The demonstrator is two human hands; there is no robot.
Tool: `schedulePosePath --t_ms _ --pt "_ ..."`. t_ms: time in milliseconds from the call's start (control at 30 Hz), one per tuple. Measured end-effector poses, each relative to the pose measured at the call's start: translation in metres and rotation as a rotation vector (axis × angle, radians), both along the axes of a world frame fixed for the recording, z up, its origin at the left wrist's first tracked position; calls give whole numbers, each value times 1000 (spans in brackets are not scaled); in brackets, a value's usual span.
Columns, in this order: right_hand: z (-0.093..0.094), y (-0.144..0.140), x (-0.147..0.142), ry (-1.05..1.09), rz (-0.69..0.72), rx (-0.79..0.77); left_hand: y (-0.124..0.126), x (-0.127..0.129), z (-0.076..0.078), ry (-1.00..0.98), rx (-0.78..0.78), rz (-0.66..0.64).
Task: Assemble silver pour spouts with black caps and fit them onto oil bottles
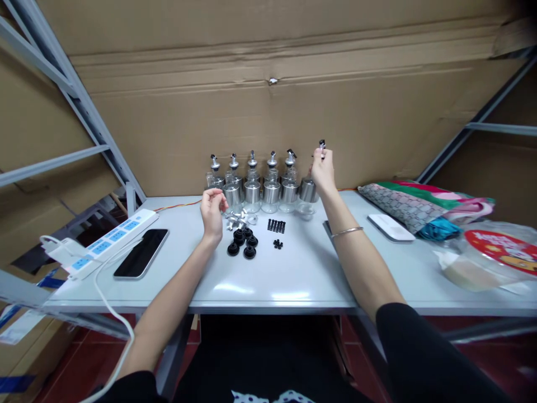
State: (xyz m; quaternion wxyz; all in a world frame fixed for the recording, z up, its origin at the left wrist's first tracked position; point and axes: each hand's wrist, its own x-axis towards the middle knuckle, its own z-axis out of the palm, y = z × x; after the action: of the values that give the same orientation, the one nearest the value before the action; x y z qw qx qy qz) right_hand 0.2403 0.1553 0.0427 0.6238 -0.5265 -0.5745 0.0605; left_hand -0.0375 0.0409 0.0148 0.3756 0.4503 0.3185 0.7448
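Observation:
My right hand (323, 170) is raised at the right end of the bottle rows, its fingers closed round a metal pour spout (322, 144) whose black tip shows above them. What lies under the spout is hidden by the hand. Below stands a steel-sleeved glass bottle (308, 191). My left hand (213, 215) hovers at the left of the rows, fingers loosely curled, nothing visible in them. Several glass bottles (252, 193) with steel sleeves stand in front; behind them are bottles topped with silver pour spouts (252, 162). Clear and silvery small parts (240, 218) lie beside my left hand.
Black round stoppers (249, 253), short black tubes (276, 226) and tiny black caps (278, 244) lie mid-table. A power strip (113, 242) and phone (141, 253) are left. A white device (391, 228), patterned fabric bag (403, 207) and plastic tub (482, 263) sit right. Cardboard (268, 117) walls the back.

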Motion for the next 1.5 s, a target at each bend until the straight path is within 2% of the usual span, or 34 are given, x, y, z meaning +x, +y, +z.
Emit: schedulePosePath --t_ms 100,200,433,600,733,867,933,1000,1100,1167,1267,1333,1400,1500 --pt "-6 0 -4 89 -132 -176 4 -5 0 2 10 32" --pt "-11 -2 -5 98 -157 -250 6 -9 2 -4 17 75" --pt "-20 6 5 98 -162 -176 19 -20 -5 12 -46 167" --pt "-20 10 7 183 -126 -223 34 -31 -15 19 -153 295" --pt "-22 12 9 193 -82 -218 40 -35 -21 38 -282 266" --pt "-19 12 10 180 -104 -161 41 -33 -25 97 -270 235" --pt "-8 4 4 99 -168 -50 38 -32 -25 197 -211 277" --pt "8 -10 -10 -32 -212 111 32 -28 -24 419 -62 347" --pt "30 -43 -46 -204 -104 254 17 -18 -23 828 233 368" --pt "34 -68 -76 -270 36 244 9 -10 -24 992 345 324" --pt "18 -99 -113 -371 229 132 2 2 -29 1080 442 311" --pt "-1 -113 -127 -452 281 65 2 6 -34 1076 499 316" --pt "-19 -121 -131 -511 287 41 3 9 -38 1063 529 285" --pt "-37 -124 -125 -578 298 90 1 13 -41 1058 486 165"
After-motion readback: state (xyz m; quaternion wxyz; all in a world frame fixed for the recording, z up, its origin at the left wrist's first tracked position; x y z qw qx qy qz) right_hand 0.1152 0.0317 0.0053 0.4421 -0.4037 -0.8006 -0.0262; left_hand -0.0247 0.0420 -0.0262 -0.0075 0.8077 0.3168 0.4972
